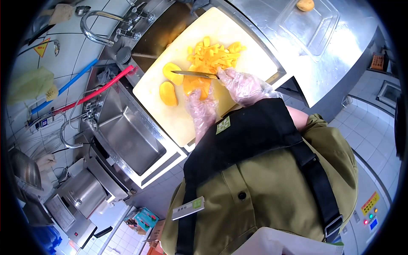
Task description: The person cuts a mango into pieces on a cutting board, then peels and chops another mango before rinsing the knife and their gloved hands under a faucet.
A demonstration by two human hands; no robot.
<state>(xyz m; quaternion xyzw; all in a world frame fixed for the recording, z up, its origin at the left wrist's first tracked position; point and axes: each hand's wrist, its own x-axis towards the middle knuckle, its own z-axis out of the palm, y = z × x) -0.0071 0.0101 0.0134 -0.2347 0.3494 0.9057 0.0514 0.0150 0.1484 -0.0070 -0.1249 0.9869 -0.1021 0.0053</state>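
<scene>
My right hand (243,87), in a clear plastic glove, grips a knife (193,74) whose blade points left across the cutting board (170,121). Under the blade lies a piece of orange-yellow fruit, apparently mango (194,85). My left hand (202,107), gloved too, holds its near end with bent fingers. To the left rest two larger rounded pieces, an upper one (171,71) and a lower one (168,94). A heap of cut mango chunks (214,56) sits beyond the knife.
The board lies across a sink, beside a second steel basin (127,136). Faucets (95,32) and a red hose (100,89) are at the left. On the steel counter (293,51) at right is a clear tray (312,32) with one yellowish item (305,5).
</scene>
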